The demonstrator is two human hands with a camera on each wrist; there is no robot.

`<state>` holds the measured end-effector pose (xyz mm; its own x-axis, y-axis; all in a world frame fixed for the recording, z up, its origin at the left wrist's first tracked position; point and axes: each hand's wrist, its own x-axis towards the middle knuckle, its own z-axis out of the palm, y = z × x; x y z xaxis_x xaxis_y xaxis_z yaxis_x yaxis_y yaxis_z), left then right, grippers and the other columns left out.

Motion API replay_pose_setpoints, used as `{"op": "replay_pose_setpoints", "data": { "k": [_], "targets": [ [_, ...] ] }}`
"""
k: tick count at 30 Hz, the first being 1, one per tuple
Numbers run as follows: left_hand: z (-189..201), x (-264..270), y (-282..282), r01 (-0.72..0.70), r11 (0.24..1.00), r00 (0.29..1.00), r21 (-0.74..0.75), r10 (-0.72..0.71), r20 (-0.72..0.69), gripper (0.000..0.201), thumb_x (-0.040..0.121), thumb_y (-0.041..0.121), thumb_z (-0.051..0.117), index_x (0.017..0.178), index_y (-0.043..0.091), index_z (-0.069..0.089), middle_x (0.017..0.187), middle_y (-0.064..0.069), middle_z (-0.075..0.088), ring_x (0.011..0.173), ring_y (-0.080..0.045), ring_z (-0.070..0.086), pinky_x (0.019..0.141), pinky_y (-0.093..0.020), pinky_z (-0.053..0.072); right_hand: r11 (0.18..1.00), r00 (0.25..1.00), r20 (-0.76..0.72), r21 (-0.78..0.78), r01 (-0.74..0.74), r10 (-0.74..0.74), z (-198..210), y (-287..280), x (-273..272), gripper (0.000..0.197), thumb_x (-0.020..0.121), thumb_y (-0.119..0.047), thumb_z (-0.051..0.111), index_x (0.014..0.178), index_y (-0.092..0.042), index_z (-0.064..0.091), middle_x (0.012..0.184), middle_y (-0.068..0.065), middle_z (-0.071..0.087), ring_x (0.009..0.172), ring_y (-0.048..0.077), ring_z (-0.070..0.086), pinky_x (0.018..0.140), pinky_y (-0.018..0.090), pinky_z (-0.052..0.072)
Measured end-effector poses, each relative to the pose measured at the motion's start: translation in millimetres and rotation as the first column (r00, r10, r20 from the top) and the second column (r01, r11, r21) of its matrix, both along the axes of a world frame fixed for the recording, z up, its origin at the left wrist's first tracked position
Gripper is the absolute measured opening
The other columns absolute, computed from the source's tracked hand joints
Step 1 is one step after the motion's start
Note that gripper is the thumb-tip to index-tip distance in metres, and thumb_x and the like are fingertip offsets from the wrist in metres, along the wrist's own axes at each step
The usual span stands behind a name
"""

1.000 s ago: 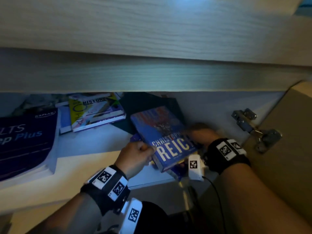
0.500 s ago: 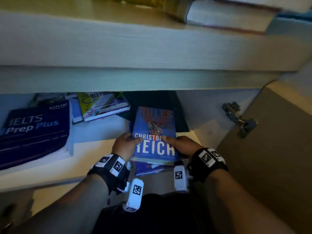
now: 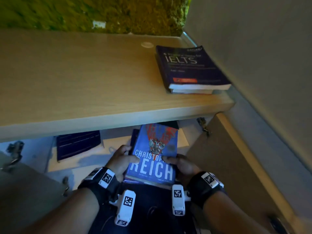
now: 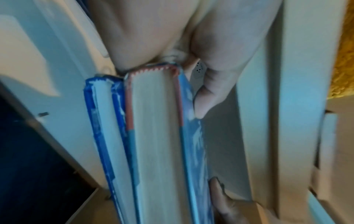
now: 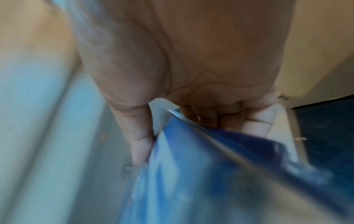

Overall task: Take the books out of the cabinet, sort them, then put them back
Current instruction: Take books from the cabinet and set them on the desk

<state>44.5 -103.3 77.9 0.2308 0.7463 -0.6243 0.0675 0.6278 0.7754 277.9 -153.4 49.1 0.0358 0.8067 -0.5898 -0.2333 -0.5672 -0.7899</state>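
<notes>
A blue book lettered "REICH" [image 3: 154, 154] lies on top of a thinner blue book, the pair half out of the cabinet opening. My left hand [image 3: 120, 162] grips the pair's left edge, thumb on the cover. My right hand [image 3: 179, 163] grips the right edge the same way. The left wrist view shows both books [image 4: 153, 136] edge-on with my thumb [image 4: 208, 91] pressed on the cover. In the right wrist view my thumb [image 5: 140, 145] and curled fingers pinch the blue cover [image 5: 201, 166]. Two dark IELTS books [image 3: 190, 68] are stacked on the cabinet top [image 3: 84, 78].
A dark blue book [image 3: 78, 143] lies on the shelf inside the cabinet at left. The right cabinet door [image 3: 236, 166] stands open beside my right hand, its hinge [image 3: 203, 126] near the book. Another hinge [image 3: 14, 152] shows at far left. Green moss-like wall [image 3: 92, 14] behind.
Both hands have drawn the REICH book and the one under it toward me, out past the shelf edge. My view has lifted, so the cabinet top and IELTS books now show.
</notes>
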Motion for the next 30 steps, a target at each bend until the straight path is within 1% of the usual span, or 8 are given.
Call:
{"op": "replay_pose_setpoints", "data": {
  "k": [5,10,12,15,20,26,28,30],
  "targets": [
    [81,-20,-71,0.087,0.995,0.996,-0.04,-0.086,0.024,0.042,0.082,0.003,0.074,0.118,0.011,0.055,0.115,-0.026,0.066,0.098,-0.044,0.068,0.077,-0.052,0.057,0.997,1.0,-0.027,0.072,0.01,-0.008,106,-72,-14,0.014,0.088,0.007,0.067,0.101,0.005,0.064,0.079,0.01,0.075,0.065,0.017,0.074,0.056,0.026,0.058],
    [151,-34,-110,0.112,0.991,0.99,0.078,-0.119,0.081,0.057,0.073,0.014,0.08,0.123,0.017,0.053,0.122,-0.017,0.065,0.108,-0.038,0.065,0.09,-0.051,0.053,0.999,0.999,-0.054,0.054,-0.004,0.007,165,-104,-11,0.042,0.086,-0.004,0.075,0.126,0.003,0.066,0.122,0.027,0.071,0.096,0.033,0.074,0.084,0.045,0.062],
    [179,-35,-109,0.106,0.983,0.986,0.152,-0.124,0.114,0.066,0.066,0.021,0.081,0.125,0.018,0.052,0.123,-0.014,0.065,0.11,-0.037,0.065,0.096,-0.057,0.051,0.998,0.999,-0.04,0.069,-0.006,0.009,194,-97,-14,0.052,0.077,-0.009,0.081,0.126,-0.002,0.067,0.121,0.027,0.071,0.096,0.035,0.075,0.085,0.047,0.062],
    [212,-33,-82,0.028,0.96,0.984,0.277,-0.075,0.161,0.06,0.075,0.006,0.076,0.129,0.02,0.054,0.125,-0.009,0.065,0.112,-0.037,0.065,0.095,-0.055,0.052,0.985,1.0,0.014,0.17,-0.011,0.009,240,-66,-19,0.04,0.081,-0.005,0.076,0.12,-0.006,0.07,0.115,0.023,0.075,0.095,0.035,0.075,0.081,0.044,0.061],
    [252,-23,-7,-0.087,0.932,0.973,0.351,0.005,0.229,0.074,0.092,-0.009,0.059,0.151,0.03,0.038,0.133,-0.004,0.061,0.117,-0.037,0.062,0.1,-0.06,0.049,0.953,0.989,0.122,0.281,-0.114,0.082,286,28,-17,0.036,0.089,-0.003,0.069,0.124,-0.006,0.069,0.121,0.019,0.074,0.112,0.041,0.07,0.1,0.054,0.056],
    [248,-7,106,-0.168,0.899,0.977,0.405,0.097,0.191,0.068,0.089,-0.009,0.055,0.145,0.029,0.049,0.13,-0.01,0.067,0.113,-0.042,0.063,0.094,-0.071,0.046,0.939,0.958,0.258,0.278,-0.201,0.129,299,157,-13,0.025,0.095,-0.012,0.072,0.119,-0.006,0.069,0.111,0.01,0.075,0.095,0.028,0.072,0.075,0.034,0.061],
    [245,1,131,-0.181,0.876,0.98,0.448,0.121,0.16,0.062,0.087,-0.009,0.054,0.134,0.03,0.061,0.115,-0.006,0.074,0.106,-0.039,0.067,0.087,-0.067,0.05,0.947,0.93,0.342,0.232,-0.222,0.134,295,190,-15,0.026,0.091,-0.019,0.076,0.113,-0.007,0.072,0.111,0.012,0.076,0.097,0.029,0.071,0.085,0.043,0.061],
    [241,7,149,-0.206,0.86,0.978,0.467,0.17,0.119,0.06,0.09,-0.012,0.049,0.106,0.042,0.07,0.08,0.017,0.076,0.085,-0.021,0.071,0.078,-0.043,0.054,0.929,0.838,0.501,0.158,-0.336,0.218,295,213,-18,0.036,0.088,-0.031,0.075,0.103,0.001,0.072,0.109,0.023,0.073,0.095,0.028,0.067,0.091,0.055,0.058]
  ]
}}
